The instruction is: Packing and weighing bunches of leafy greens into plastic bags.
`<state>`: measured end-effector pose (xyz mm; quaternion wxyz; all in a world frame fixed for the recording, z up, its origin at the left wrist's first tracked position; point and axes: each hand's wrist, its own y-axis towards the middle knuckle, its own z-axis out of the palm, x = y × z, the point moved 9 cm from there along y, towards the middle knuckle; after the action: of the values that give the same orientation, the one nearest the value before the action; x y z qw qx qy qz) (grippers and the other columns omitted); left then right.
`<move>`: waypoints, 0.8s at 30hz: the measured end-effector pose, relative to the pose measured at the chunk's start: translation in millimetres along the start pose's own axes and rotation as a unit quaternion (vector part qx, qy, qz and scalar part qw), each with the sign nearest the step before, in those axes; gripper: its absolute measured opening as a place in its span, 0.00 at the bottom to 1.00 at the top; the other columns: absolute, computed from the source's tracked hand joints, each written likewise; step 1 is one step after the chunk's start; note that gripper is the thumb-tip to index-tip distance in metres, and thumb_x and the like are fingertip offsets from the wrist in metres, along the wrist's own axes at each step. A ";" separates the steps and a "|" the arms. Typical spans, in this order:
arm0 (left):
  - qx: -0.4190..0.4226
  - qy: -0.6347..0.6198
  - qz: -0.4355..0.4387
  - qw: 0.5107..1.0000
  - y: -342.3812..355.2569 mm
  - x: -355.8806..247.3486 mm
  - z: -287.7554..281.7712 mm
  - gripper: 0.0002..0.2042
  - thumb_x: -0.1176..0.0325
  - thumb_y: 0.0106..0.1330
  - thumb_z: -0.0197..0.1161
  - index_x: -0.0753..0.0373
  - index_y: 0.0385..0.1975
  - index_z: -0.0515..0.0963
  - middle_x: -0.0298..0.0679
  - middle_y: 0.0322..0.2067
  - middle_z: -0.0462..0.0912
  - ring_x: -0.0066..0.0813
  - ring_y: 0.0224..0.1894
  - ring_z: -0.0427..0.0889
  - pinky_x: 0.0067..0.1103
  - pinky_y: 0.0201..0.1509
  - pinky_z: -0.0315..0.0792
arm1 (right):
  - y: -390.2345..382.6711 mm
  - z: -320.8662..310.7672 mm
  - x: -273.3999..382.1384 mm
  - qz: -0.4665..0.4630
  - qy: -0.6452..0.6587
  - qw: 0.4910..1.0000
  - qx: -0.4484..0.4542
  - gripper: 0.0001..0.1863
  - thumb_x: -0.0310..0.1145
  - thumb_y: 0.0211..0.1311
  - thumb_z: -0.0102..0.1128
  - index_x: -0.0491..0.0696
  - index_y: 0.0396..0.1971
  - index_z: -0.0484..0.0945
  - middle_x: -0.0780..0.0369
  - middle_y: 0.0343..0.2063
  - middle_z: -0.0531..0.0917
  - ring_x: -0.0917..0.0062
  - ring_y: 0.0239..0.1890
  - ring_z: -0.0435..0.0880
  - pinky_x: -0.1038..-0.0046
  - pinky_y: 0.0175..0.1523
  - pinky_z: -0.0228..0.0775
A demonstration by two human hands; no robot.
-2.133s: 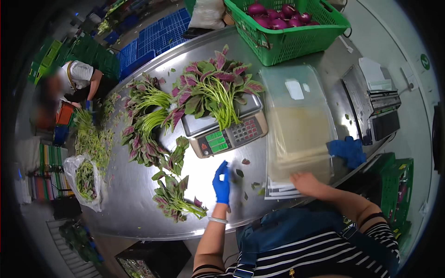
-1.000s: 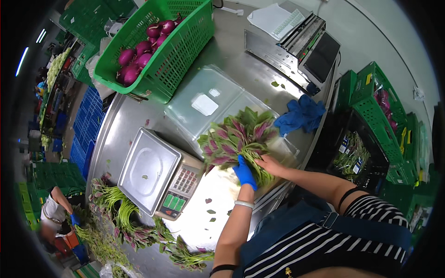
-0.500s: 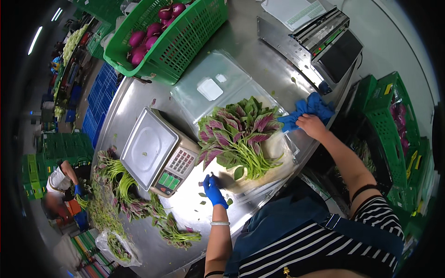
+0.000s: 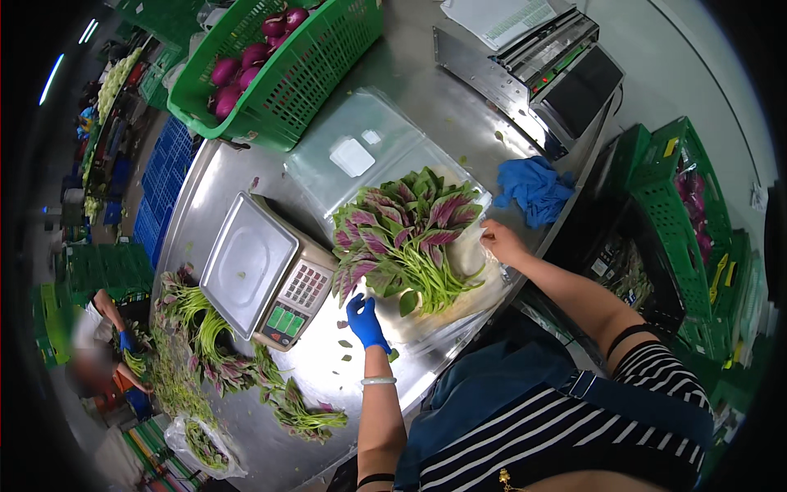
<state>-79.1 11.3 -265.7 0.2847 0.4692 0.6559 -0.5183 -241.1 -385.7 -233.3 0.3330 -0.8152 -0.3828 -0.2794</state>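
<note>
My left hand: in a blue glove, fingers spread open and flat on the steel table, gripping nothing; it sits at about 7 o'clock from the bunch of greens, just beside the stem ends.
My right hand: bare, fingers pinched shut on the edge of the clear plastic bag at the 3 o'clock side of the greens.
Bunch of greens: red-and-green leaves fanned toward 12 o'clock, pale stems pointing to 5 o'clock; it lies on the clear bag near the table's front edge, between my two hands.
Scale: a steel-topped weighing scale at 9 o'clock from the greens, its pan bare, keypad facing me.
Stack of clear bags: flat on the table at 11 o'clock from the greens.
Green basket: at 11 o'clock, farther off, holding purple-red round vegetables.
Blue cloth: crumpled at 2 o'clock from the greens, near my right hand.
Sealing machine: at 1 o'clock on the far end of the table.
Loose greens: heaped at 8 o'clock beyond the scale.
Another person: at the far 8 o'clock edge, blue-gloved.
</note>
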 end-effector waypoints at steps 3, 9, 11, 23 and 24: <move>0.066 -0.028 -0.060 0.996 1.4 -3.4 15.5 0.12 0.73 0.58 0.66 0.67 0.41 0.79 0.36 0.33 0.81 0.22 0.30 0.74 0.19 0.36 0.69 | 2.6 29.5 -24.1 0.116 0.258 0.959 0.023 0.12 0.24 0.58 0.55 0.46 0.42 0.72 0.56 0.37 0.80 0.61 0.39 0.81 0.66 0.45 0.73; 0.134 -0.033 -0.113 0.984 -9.1 -22.0 33.6 0.08 0.70 0.61 0.60 0.64 0.37 0.81 0.32 0.25 0.82 0.14 0.19 0.65 0.15 0.25 0.61 | 16.3 -3.6 -23.4 -0.013 0.029 0.998 -0.050 0.13 0.19 0.55 0.53 0.43 0.42 0.69 0.58 0.40 0.79 0.65 0.39 0.81 0.68 0.45 0.72; 0.154 -0.015 -0.105 0.982 -8.3 -22.4 34.1 0.08 0.67 0.62 0.60 0.64 0.35 0.81 0.32 0.23 0.82 0.14 0.20 0.66 0.15 0.25 0.61 | 19.0 -13.4 -12.5 0.021 0.147 0.989 0.016 0.14 0.19 0.53 0.53 0.44 0.42 0.71 0.58 0.39 0.80 0.64 0.39 0.81 0.68 0.44 0.72; 0.102 0.473 0.255 0.837 -49.2 -144.2 63.4 0.17 0.67 0.63 0.52 0.64 0.50 0.74 0.53 0.30 0.84 0.53 0.33 0.84 0.41 0.38 0.77 | -67.3 7.2 240.4 -0.643 -0.314 0.696 0.063 0.03 0.33 0.40 0.60 0.53 0.14 0.78 0.67 0.29 0.76 0.73 0.41 0.74 0.70 0.43 0.65; 0.115 0.528 0.246 0.805 -57.2 -152.8 62.4 0.21 0.68 0.62 0.53 0.66 0.56 0.71 0.53 0.31 0.83 0.48 0.31 0.84 0.37 0.35 0.78 | -86.9 19.4 260.8 -0.641 -0.302 0.703 0.065 0.04 0.34 0.40 0.60 0.53 0.13 0.77 0.68 0.27 0.76 0.74 0.41 0.74 0.71 0.43 0.65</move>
<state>-77.5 -98.1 -129.4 -0.0434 0.8451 0.5034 -0.1748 -163.9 -214.6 -31.5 -0.0079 -0.3902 -0.9101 -0.1393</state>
